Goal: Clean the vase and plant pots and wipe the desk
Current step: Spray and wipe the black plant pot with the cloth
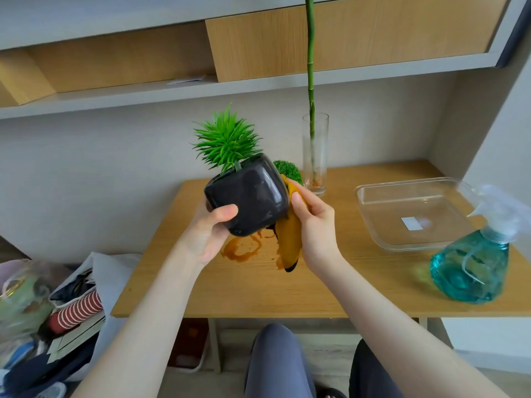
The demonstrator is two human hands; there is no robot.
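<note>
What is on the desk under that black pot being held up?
Under the black pot, a brown ring-shaped stain marks the desk. The yellow cloth covers part of it.

The vase (315,156) stands at the back of the bench (316,291); the dish (413,214) and spray bottle (471,262) sit to its right.

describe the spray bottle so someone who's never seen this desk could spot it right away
Start at the wooden desk and go to its right front corner, in front of the clear plastic tray. The spray bottle stands there upright. It is the only teal thing on the desk, see-through and bulb-shaped, with a clear trigger head.
</note>
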